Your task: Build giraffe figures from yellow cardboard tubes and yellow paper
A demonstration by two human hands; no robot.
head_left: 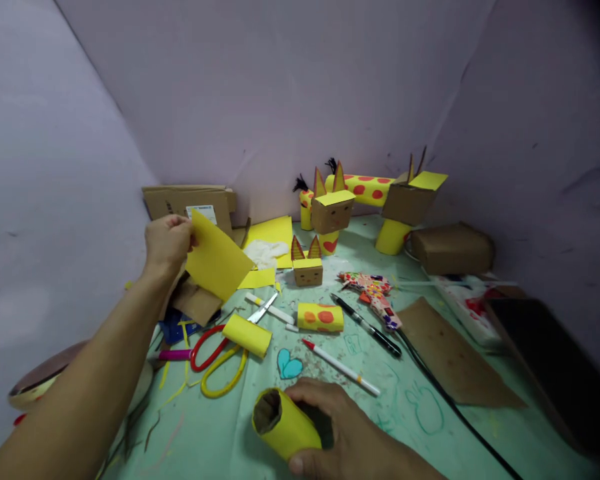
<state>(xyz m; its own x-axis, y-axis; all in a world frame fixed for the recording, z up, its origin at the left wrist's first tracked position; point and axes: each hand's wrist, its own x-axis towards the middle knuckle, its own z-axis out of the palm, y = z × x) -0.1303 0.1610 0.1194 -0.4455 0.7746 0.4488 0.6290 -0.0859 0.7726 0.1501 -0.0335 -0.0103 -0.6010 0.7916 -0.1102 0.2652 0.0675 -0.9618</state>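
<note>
My left hand pinches a sheet of yellow paper by its upper left corner, lifted above the left side of the table. Near the front edge, my right hand grips a cardboard tube covered in yellow; its hollow brown end faces up and to the left. Between the hands lie scissors with one red and one yellow handle loop, and a plain yellow roll rests across them. A yellow roll with orange spots lies farther back, beside a small cardboard head with pointed ears.
Larger spotted cardboard animals stand at the back. A red-tipped marker, a black pen and a patterned glue gun with a black cord lie mid-table. At right are a cardboard piece and a dark flat object.
</note>
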